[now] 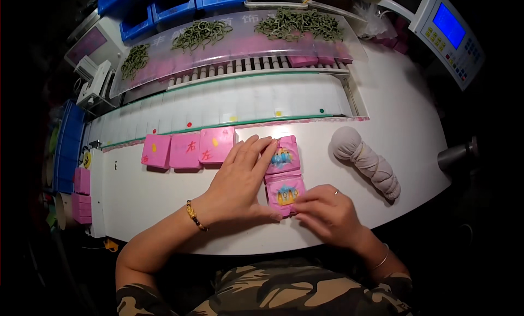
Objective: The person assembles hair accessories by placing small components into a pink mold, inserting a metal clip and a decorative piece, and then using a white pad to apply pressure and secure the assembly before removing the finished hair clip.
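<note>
A pink rubber mold (283,196) lies opened out in front of me, its two halves end to end. Blue and yellow colouring marks the cavities of both halves, the upper half (282,156) bluer than the lower. My left hand (238,177) rests along the mold's left side, fingers stretched out. Its fingertips touch the upper half, and its thumb reaches the lower half's bottom edge. At the right edge of the lower half, my right hand (330,213) has its thumb and fingers pinched together. Whatever is between those fingertips is too small or hidden to make out.
Three closed pink molds (185,150) stand in a row to the left. A grey cloth-wrapped bundle (365,162) lies right. Behind is a green-edged conveyor belt (218,100), below a clear shelf (240,37) with heaps of green rings. A control panel (450,35) stands far right.
</note>
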Available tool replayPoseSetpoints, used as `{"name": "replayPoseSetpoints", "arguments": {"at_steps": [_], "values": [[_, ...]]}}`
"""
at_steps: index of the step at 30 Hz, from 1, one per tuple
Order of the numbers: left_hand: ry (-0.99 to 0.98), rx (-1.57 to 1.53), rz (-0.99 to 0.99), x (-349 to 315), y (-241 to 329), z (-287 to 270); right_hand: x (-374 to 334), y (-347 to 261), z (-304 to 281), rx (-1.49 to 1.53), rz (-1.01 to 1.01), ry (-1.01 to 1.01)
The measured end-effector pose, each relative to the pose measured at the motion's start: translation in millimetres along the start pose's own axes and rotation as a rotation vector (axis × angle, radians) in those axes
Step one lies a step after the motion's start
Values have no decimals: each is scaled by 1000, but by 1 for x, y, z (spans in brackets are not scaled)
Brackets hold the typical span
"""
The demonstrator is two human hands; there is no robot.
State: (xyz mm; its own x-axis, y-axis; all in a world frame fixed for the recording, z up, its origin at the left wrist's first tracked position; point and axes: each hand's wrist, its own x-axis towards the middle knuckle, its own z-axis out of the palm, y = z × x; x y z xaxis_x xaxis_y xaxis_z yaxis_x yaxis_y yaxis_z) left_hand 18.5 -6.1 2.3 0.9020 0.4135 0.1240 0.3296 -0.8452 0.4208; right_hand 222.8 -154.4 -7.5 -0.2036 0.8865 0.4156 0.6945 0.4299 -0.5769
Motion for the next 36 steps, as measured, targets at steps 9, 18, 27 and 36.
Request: {"name": "replayPoseSetpoints", "arguments": {"at_steps": [9, 18, 27, 36], "values": [[38, -72, -52, -4, 5, 4, 11, 40, -73, -590, 249, 62], [15, -121, -112, -6, 4, 3, 33, -26, -61, -520, -89, 216], [68, -147, -96, -6, 6, 7, 44, -27, -50, -449, -200, -40], [50, -151, -97, -2, 8, 4, 34, -24, -47, -424, -154, -249]]}}
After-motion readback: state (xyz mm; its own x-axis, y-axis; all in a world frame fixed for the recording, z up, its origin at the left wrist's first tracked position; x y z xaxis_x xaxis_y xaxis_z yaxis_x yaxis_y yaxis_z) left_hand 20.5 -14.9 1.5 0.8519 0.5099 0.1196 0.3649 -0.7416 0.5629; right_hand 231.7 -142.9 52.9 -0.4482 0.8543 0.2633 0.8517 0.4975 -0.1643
